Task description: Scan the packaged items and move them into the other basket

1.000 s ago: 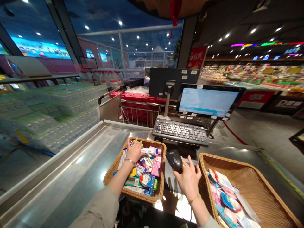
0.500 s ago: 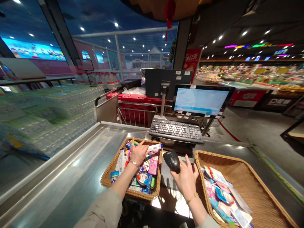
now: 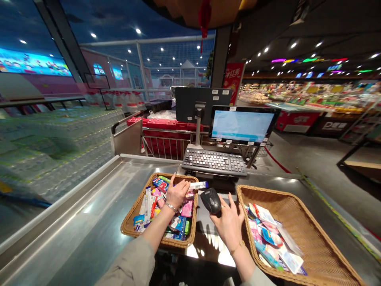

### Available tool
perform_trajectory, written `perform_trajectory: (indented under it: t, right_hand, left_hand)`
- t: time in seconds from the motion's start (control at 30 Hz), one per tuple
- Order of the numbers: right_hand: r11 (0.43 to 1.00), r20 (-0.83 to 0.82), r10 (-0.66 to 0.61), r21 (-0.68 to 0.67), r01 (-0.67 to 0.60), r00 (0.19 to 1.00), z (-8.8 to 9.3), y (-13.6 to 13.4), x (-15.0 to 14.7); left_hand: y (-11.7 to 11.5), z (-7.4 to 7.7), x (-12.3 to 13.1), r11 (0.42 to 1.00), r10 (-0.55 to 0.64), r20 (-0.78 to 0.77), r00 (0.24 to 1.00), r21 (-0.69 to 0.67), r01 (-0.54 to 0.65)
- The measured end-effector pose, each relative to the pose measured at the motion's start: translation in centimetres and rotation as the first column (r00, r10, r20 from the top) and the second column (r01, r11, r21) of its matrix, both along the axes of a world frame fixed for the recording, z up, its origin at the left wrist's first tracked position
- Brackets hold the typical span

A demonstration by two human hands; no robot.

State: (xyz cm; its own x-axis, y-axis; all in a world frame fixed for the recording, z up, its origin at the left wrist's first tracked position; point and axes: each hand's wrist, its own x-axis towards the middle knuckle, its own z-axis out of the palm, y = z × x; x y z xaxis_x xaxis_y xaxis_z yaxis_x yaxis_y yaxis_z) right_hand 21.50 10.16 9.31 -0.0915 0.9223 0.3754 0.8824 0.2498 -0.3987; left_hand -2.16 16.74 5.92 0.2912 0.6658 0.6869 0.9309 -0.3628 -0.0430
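My left hand [image 3: 178, 194] is over the left wicker basket [image 3: 124, 228], its fingers closed on the end of a slim white box [image 3: 199, 185] with a dark blue tip. The box sticks out past the basket's right rim. Beneath the hand lie small packaged goods, among them a pink pack [image 3: 187, 208] and a blue-and-red pack [image 3: 160, 184]. My right hand [image 3: 228, 222] grips a black handheld barcode scanner [image 3: 211, 200] between the two baskets, its head close to the box. The scanner's handle is mostly hidden by the fingers.
At right stands a second wicker basket [image 3: 315, 222] with several packs at its left side. Behind are a keyboard [image 3: 214, 161], a lit monitor [image 3: 242, 125] and a second screen's dark back [image 3: 190, 103]. A raised metal edge [image 3: 59, 202] borders the steel counter [image 3: 98, 222] at left.
My left hand has moved right relative to the basket, bringing the slim white box out over the rim, nearer the scanner. My right hand still holds the scanner. The view has shifted slightly.
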Motion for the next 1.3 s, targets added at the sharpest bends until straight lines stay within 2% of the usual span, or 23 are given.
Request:
perform_trajectory:
  t: [0.1,0.2,0.53,1.07,1.3]
  right_hand:
    - [1.0,0.006,-0.002,-0.012,0.002,1.0,0.3,-0.2,0.2]
    - [1.0,0.008,-0.003,0.002,0.003,1.0,0.4,-0.3,0.4]
    - [0.999,-0.023,-0.016,0.029,0.017,1.0,-0.5,0.0,1.2]
    - [0.995,0.015,-0.023,0.095,0.022,1.0,-0.4,0.2,1.4]
    - [0.987,0.034,-0.114,0.115,0.109,0.993,0.0,0.0,2.4]
  left_hand:
    - [0.1,0.3,0.5,0.992,-0.023,-0.021,1.0,0.12,0.025]
    - [0.1,0.6,1.1,0.983,-0.028,-0.019,0.999,0.182,0.031]
    - [0.9,0.4,1.9,0.985,-0.05,0.005,0.999,0.168,0.049]
    - [1.4,1.3,2.6,0.98,-0.085,0.035,0.996,0.183,0.078]
    - [1.9,1.4,3.3,0.978,-0.099,0.034,0.995,0.187,0.091]
